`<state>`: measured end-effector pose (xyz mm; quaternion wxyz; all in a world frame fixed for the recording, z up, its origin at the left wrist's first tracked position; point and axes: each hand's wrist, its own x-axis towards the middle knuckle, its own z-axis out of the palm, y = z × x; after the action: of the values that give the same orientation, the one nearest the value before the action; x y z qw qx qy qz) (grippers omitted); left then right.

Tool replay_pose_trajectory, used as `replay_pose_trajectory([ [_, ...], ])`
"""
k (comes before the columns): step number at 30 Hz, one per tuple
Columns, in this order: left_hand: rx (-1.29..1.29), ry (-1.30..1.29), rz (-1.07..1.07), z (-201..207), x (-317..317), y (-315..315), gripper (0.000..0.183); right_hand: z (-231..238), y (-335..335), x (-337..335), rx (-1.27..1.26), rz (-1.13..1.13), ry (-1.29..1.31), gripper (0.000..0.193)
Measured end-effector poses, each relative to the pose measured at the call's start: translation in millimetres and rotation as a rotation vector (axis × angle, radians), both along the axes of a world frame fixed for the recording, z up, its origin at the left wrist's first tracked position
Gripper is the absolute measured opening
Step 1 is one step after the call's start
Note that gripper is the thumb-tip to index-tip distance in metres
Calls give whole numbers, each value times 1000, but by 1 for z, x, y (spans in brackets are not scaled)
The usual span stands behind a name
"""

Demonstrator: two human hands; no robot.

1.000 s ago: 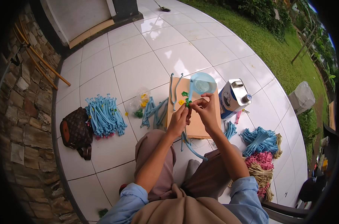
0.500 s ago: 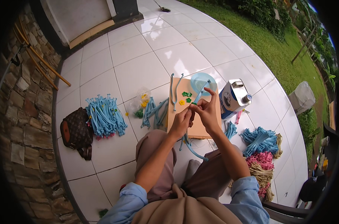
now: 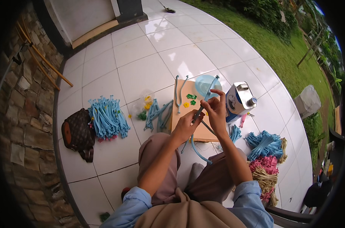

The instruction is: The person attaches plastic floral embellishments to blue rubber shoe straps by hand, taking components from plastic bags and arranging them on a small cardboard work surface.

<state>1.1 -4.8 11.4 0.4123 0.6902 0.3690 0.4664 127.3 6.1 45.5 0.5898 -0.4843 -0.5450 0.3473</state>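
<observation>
Over the board (image 3: 197,129) on the tiled floor (image 3: 149,72), I see both hands meeting just in front of the knees. The left hand (image 3: 185,127) is closed in a pinch around a thin blue strip (image 3: 200,151), whose loose end curves down past the board's near edge toward the lap. The right hand (image 3: 217,112) is curled too, thumb and forefinger nipping the upper part of the same strip (or a small tool lying along it; I cannot tell which at this size), with the index tip raised near the pale blue dish (image 3: 205,84).

Small yellow and green flowers (image 3: 189,100) lie loose on the board just beyond the fingers. A metal can (image 3: 238,102) stands just right of the right hand, and more blue strips (image 3: 159,114) lie left of the board. A larger blue bundle (image 3: 107,118) sits farther left beside a brown bag (image 3: 78,133).

My worry from here: the grip is only fingertips, so the springy strip could slip and whip loose. A sideways move of the right wrist might knock the can, and the dangling end may sweep the flowers off the board.
</observation>
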Motion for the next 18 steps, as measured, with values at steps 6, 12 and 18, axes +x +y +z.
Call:
replay_pose_trajectory([
  [6,-245,-362,-227,16,-11,-7,37,23,-3,21,27,-197,-57,33],
  [12,-108,-774,-319,34,-16,-2,48,20,1,48,156,-306,-6,22],
  [18,61,-738,-83,80,-44,11,36,38,-8,8,400,38,-148,45],
])
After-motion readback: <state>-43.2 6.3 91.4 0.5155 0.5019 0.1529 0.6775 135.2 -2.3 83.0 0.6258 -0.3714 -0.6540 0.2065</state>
